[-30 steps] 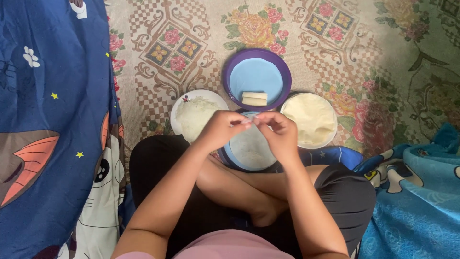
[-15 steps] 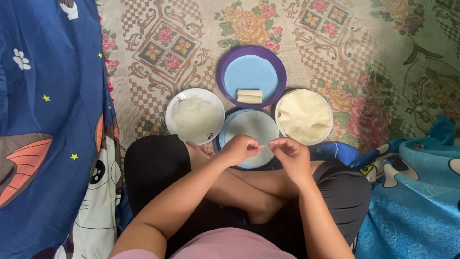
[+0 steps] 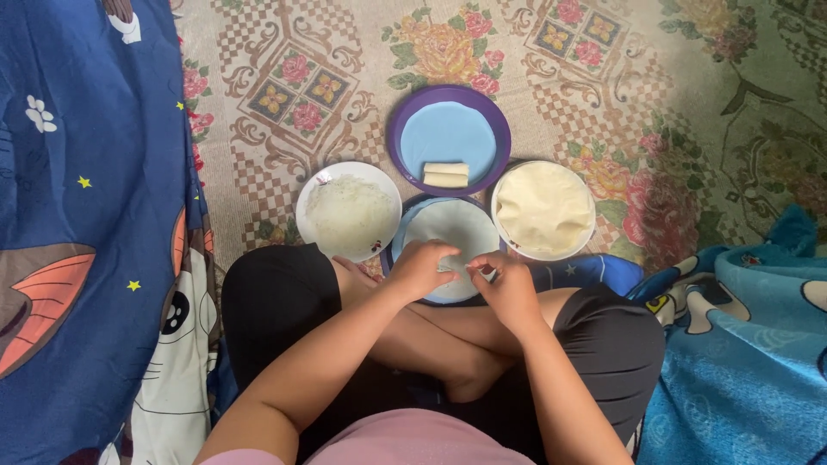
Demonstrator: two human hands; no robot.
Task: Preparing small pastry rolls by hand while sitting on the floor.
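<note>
- Floor mat, patterned with flowers and squares (image 3: 284,86), as the work surface: best kept flat under the dishes so nothing rocks while wrapping.
- Round purple plate with pale blue centre (image 3: 448,138), farthest from the body, holding two small pale finished rolls (image 3: 446,175) side by side; worth matching their width and tightness.
- Round bowl stacked with pale cream wrapper sheets (image 3: 544,209), just right of the work plate, within easy reach.
- White round bowl of shredded white filling (image 3: 348,211), just left of the work plate, touching or nearly touching its rim.
- Round blue-rimmed work plate (image 3: 399,250) against the crossed legs, with a thin white round wrapper sheet (image 3: 452,228) spread flat on it.
- Left hand (image 3: 419,269) and right hand (image 3: 508,293) meeting over the near edge of that sheet, fingers (image 3: 448,258) curled and pinched close on the near edge, apparently over a bit of filling; exact grip hard to make out.
- Advice, as a judgement: near edge pulled snug over the filling, even pressure from both sides, sheet kept unstretched to avoid tearing.
</note>
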